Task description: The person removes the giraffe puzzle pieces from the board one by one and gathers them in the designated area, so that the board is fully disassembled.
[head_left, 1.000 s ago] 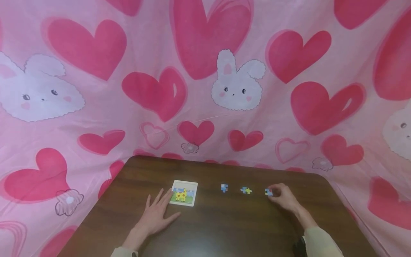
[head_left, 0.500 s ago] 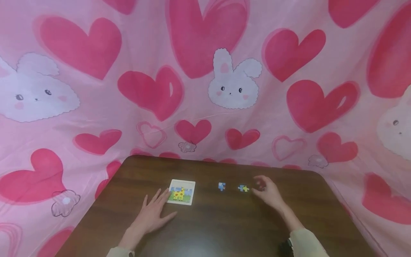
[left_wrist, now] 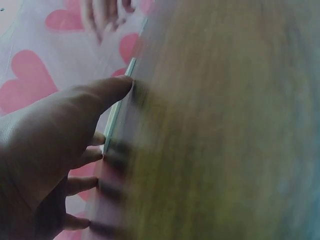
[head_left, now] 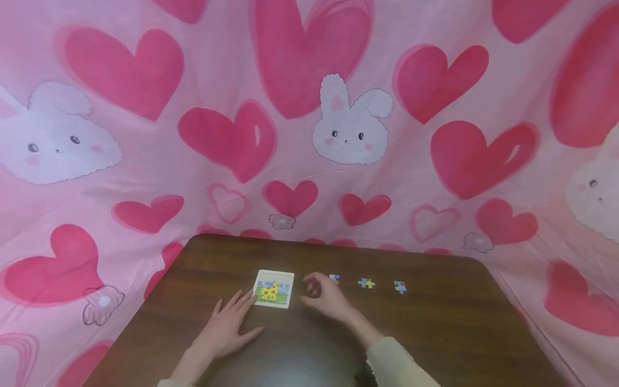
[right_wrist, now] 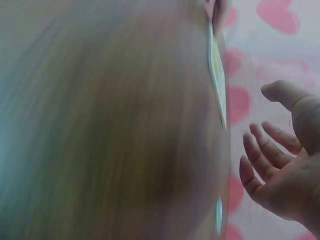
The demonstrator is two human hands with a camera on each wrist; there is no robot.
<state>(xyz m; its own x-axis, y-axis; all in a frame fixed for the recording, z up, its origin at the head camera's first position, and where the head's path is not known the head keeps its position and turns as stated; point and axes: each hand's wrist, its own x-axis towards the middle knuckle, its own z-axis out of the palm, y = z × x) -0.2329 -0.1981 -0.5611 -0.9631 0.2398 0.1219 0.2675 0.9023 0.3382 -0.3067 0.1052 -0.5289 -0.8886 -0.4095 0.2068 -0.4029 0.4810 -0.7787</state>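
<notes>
My left hand [head_left: 223, 325] lies with fingers spread on the table, fingertips at the left edge of a square giraffe puzzle board [head_left: 273, 289]. In the left wrist view the thumb and fingertips of that left hand [left_wrist: 55, 135] meet the tabletop by the board's thin edge. My right hand [head_left: 330, 299] hovers between the board and a blue puzzle piece [head_left: 334, 278], which it partly covers. The right wrist view has this right hand [right_wrist: 285, 160] with loosely bent fingers and nothing between them. Farther right lie a blue-and-yellow piece [head_left: 366, 283] and a blue piece with a red spot [head_left: 400, 287].
The dark brown wooden table [head_left: 309, 349] has rounded far corners. Behind it hangs a pink cloth [head_left: 300, 148] printed with hearts and rabbits.
My right hand has let go of the red-spotted puzzle piece at the far right and swung left, past the other pieces, toward the board. The left hand has stayed by the board.
</notes>
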